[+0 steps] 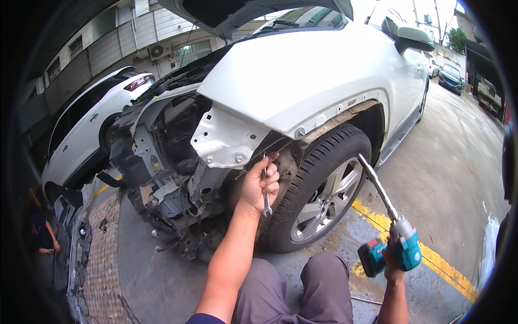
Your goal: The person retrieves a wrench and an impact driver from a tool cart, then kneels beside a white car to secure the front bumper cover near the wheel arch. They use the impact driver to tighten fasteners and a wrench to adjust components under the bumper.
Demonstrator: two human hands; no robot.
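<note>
The left hand (pixel 259 183) has its fingers wrapped around a combination wrench (pixel 265 195), shaft hanging down, pressed against the exposed fender edge (pixel 302 132) at the tyre's (pixel 318 178) ten o'clock, likely for bracing there. The right hand (pixel 393 267) grips a teal cordless driver (pixel 396 248) at five o'clock, its long extension (pixel 377 186) angled up toward the wheel arch, keeping reach into the gap.

Daylight falls on an outdoor yard with a grey concrete floor (pixel 448 178) crossed by a worn yellow line (pixel 437 259). A pale building (pixel 108 43) with an air-conditioning unit (pixel 159 51) stands behind, and a second white car (pixel 86 119) is parked beside it.
</note>
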